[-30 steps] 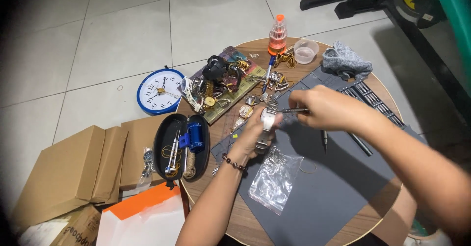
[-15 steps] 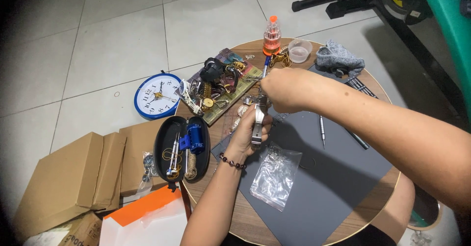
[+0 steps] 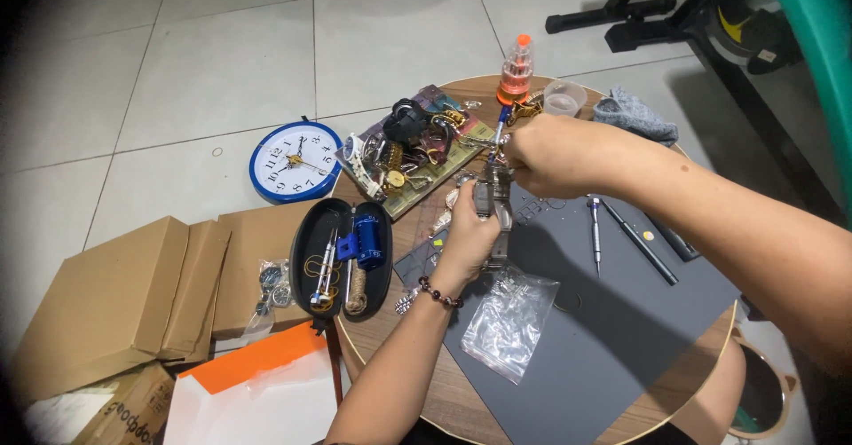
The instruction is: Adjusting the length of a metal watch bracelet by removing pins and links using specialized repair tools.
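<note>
A silver metal wristwatch (image 3: 491,198) is held up above the middle of the round wooden bench (image 3: 444,383), over the upper edge of the grey work mat (image 3: 603,338). The left hand (image 3: 469,236) is closed around its band from below, fingers wrapped on the metal. The right hand (image 3: 541,154) comes from the right side and is closed just above the watch, with the fingertips pinched together on a thin blue-handled tool (image 3: 500,127); if the tip touches the watch, I cannot tell.

Below the left hand, a clear plastic bag (image 3: 510,321) lies on the mat, with small parts inside that are too small to tell. To the right of the hands, two thin screwdrivers (image 3: 596,232) lie on the mat, well apart from the watch. Behind the hands there is a pile of watches and straps (image 3: 399,148) on a flat tray, then an orange bottle-shaped screwdriver holder (image 3: 515,70), a small clear cup (image 3: 564,99) and a grey cloth (image 3: 635,117) at the far edge.

At the left edge of the bench an open black oval case (image 3: 311,232) holds a blue tool, some thin tools and a coil of cord. On the floor lie a blue wall clock (image 3: 295,162), cardboard boxes (image 3: 133,290) and an orange and white folder (image 3: 257,392).
</note>
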